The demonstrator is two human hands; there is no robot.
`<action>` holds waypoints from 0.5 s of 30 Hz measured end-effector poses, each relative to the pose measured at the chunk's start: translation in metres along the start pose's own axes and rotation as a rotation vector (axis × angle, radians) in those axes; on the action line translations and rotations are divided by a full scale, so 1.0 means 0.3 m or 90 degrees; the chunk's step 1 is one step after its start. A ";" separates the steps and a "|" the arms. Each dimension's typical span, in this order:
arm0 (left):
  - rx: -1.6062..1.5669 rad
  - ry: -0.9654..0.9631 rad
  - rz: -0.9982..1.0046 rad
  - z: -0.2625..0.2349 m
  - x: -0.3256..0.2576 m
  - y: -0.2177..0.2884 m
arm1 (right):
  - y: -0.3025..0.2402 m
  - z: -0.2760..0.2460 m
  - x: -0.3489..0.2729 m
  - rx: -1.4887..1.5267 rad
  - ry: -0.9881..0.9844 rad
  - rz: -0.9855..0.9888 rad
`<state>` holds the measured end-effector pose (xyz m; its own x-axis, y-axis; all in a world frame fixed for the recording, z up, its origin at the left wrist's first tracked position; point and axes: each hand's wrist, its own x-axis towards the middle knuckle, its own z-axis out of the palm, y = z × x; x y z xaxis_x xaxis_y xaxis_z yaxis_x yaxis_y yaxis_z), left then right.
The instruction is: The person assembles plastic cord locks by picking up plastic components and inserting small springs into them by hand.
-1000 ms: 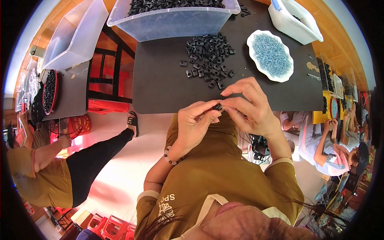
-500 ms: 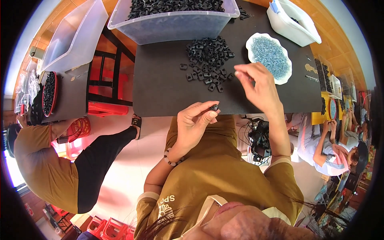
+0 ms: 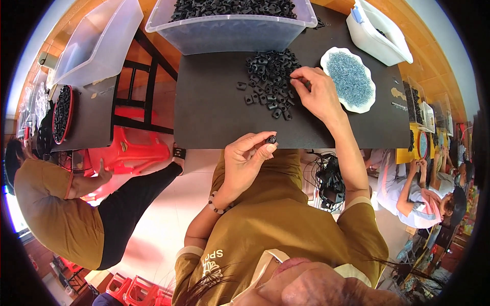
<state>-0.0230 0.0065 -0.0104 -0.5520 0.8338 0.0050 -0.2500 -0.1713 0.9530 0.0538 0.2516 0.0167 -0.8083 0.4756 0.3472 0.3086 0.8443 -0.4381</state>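
One small black part (image 3: 271, 138), mostly hidden, sits pinched in left hand (image 3: 247, 163) fingertips.

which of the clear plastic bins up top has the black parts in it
The clear bin directly behind the black mat, heaped with small black parts. The clear bin to its left looks empty, and the white container at right isn't clear.

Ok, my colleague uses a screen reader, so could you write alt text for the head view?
The left hand pinches a small black part at the black table's near edge, while the right hand reaches into a loose pile of black parts beside a white dish of blue-grey beads.
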 end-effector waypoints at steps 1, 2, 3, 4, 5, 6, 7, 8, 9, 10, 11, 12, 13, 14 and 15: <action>0.005 -0.002 0.003 -0.003 0.000 0.000 | -0.011 -0.010 0.000 0.082 0.009 0.064; 0.004 0.000 0.002 -0.002 0.000 -0.001 | -0.019 -0.017 -0.004 0.164 0.019 0.129; -0.006 0.002 0.004 0.000 0.001 -0.002 | -0.018 -0.022 -0.013 0.164 0.017 0.129; -0.015 0.004 0.005 0.002 0.002 -0.002 | -0.013 -0.031 -0.025 0.318 0.012 0.161; -0.017 0.006 0.004 0.004 0.001 0.003 | -0.015 -0.037 -0.039 0.472 0.007 0.194; -0.017 0.003 -0.002 0.006 0.001 0.010 | -0.042 -0.048 -0.056 0.566 0.001 0.206; -0.018 0.000 -0.010 0.007 0.000 0.014 | -0.057 -0.054 -0.080 0.566 0.000 0.207; -0.019 0.001 -0.011 0.007 0.001 0.010 | -0.071 -0.059 -0.105 0.650 -0.029 0.227; -0.003 -0.003 0.007 0.006 0.003 0.004 | -0.086 -0.063 -0.133 0.735 -0.059 0.247; 0.014 -0.006 0.023 0.006 0.004 -0.001 | -0.116 -0.067 -0.157 0.730 -0.079 0.277; 0.015 -0.004 0.021 0.008 0.006 -0.002 | -0.132 -0.065 -0.180 0.716 -0.097 0.254; 0.026 -0.002 0.025 0.012 0.008 -0.002 | -0.149 -0.064 -0.203 0.718 -0.110 0.244; 0.036 0.001 0.030 0.014 0.009 -0.002 | -0.167 -0.064 -0.224 0.720 -0.122 0.233; 0.037 0.002 0.027 0.015 0.009 -0.001 | -0.194 -0.068 -0.234 0.752 -0.111 0.251; 0.062 -0.003 0.025 0.017 0.008 0.002 | -0.198 -0.074 -0.251 0.753 -0.110 0.252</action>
<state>-0.0203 0.0112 -0.0084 -0.5567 0.8295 0.0443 -0.1499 -0.1528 0.9768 0.1074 0.1713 0.0350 -0.8458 0.5311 -0.0519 -0.0197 -0.1282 -0.9916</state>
